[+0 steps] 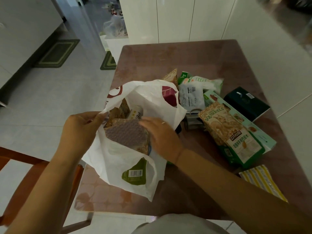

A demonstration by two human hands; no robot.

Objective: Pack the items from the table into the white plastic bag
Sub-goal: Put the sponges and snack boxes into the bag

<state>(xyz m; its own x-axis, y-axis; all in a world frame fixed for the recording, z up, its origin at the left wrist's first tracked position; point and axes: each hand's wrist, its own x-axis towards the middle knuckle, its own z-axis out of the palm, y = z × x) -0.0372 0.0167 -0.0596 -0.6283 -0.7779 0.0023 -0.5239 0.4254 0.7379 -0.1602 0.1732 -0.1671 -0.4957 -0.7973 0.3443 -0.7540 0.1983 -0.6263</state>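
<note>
Mid-pack. Left hand [79, 127] pinching rim of bag [118, 168], holding mouth open at table [168, 191] edge. Right hand [160, 134] fingers loose on purple pack [128, 132] inside, not gripping. Next prob: withdraw, reach right for nuts box [231, 132]; several pkgs unpacked.

The plastic bag [135, 149] lies on the table's [168, 56] left side (packets already inside it); the remaining boxes [233, 132] and pouches [194, 88] cluster to its right.
</note>
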